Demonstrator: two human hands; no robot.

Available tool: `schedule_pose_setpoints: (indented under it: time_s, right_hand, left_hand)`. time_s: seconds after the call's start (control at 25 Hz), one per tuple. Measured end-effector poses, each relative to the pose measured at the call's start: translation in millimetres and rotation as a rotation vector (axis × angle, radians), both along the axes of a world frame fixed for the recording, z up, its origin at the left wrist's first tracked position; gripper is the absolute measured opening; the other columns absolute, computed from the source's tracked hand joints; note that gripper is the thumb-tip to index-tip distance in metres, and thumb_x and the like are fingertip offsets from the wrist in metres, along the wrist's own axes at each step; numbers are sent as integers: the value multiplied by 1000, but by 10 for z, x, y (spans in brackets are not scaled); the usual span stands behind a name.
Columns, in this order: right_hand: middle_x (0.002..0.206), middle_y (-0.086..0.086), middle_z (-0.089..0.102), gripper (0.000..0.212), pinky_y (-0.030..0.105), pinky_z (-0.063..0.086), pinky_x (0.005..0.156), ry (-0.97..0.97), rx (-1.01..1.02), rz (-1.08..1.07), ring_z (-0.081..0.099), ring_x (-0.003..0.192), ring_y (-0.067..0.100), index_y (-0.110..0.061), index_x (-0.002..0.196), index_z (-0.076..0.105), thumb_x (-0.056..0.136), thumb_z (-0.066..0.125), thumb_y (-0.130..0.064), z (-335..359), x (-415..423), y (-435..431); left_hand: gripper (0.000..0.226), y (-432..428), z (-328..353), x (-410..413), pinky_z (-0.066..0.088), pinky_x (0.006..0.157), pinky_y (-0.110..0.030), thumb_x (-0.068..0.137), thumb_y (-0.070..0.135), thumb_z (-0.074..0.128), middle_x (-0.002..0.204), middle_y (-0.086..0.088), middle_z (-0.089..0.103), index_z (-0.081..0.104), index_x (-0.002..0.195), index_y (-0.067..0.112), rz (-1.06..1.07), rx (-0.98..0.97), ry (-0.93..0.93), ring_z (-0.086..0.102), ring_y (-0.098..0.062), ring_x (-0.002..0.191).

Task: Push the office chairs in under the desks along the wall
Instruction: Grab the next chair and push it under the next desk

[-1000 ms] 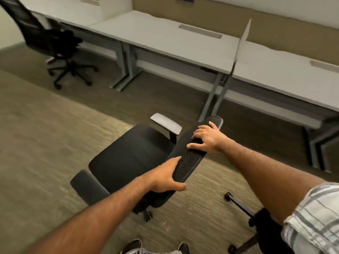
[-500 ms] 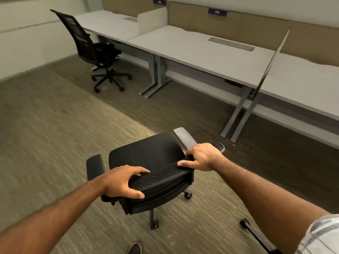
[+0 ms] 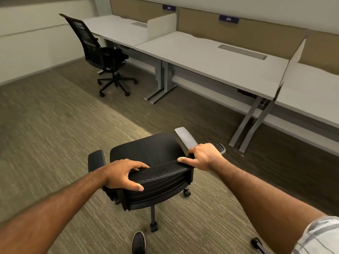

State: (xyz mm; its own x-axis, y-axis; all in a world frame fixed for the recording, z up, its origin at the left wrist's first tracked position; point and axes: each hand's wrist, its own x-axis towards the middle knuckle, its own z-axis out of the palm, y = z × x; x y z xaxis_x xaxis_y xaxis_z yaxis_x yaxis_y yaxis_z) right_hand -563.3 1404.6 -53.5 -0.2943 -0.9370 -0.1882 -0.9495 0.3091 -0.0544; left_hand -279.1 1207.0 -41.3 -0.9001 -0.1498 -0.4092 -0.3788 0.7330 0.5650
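Note:
A black office chair with grey armrests stands on the carpet right in front of me, its seat facing the desks. My left hand grips the left end of its mesh backrest top. My right hand grips the right end. The middle desk, labelled 213, stands ahead to the right along the wall, open floor between it and the chair. A second black chair stands at the far left desk, seat partly under the desktop.
Grey desk legs and angled legs flank the middle desk's opening. A third desk lies at right behind a divider panel. Another chair's caster shows at bottom right. My shoe is behind the chair base.
The held chair has swung round so its seat faces the desks. My view has turned left and up, bringing the far chair and desk labels into sight.

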Motion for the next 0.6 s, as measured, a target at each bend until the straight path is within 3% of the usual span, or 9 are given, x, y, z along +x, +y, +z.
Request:
schedule_pose_setpoints:
  time_s: [0.16,0.44,0.6]
  right_hand:
    - [70,-6,63,108,36,37,60,-56,26,-45,57,66,12,-24,82,67,62,2,-107,-2,-123,-602]
    - [68,-5,60,104,38,34,59,-54,33,-97,53,64,11,-25,74,59,55,1,-110,68,-367,-1635]
    - [68,-5,59,102,39,38,63,-37,-7,-134,49,62,11,-25,72,55,57,1,-109,56,-595,-2181]
  left_hand:
    - [87,-735,-7,-227,46,112,-29,71,61,82,139,25,60,49,149,38,-33,42,-1,54,9,126]
    - [88,-1998,105,-604,42,114,-35,70,79,66,147,23,54,40,150,50,-119,-117,-15,50,1,133]
    - [79,-2645,87,-860,35,119,-35,82,72,67,153,19,49,39,152,47,-92,-143,16,43,-4,141]
